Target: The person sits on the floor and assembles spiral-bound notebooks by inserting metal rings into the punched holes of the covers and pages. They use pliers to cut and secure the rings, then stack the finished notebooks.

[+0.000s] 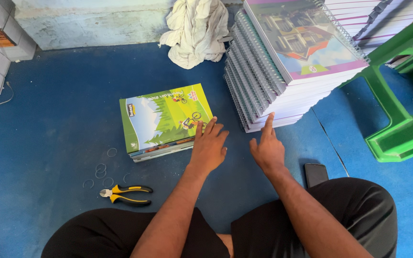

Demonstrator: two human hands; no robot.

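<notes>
A short stack of notebooks with a green, illustrated cover (161,119) lies on the blue floor in front of me. My left hand (209,145) rests flat beside it, fingertips touching the stack's right corner, holding nothing. My right hand (266,148) points its index finger up against the lower edge of a tall stack of spiral-bound notebooks (283,67) with a purple-bordered cover. The other fingers of that hand are curled. Both forearms reach out over my knees in dark trousers.
Yellow-handled cutting pliers (127,195) and several loose wire rings (101,169) lie at the lower left. A dark phone (315,174) sits by my right knee. A crumpled white cloth (197,28) lies by the wall. A green plastic stool (402,119) stands at right.
</notes>
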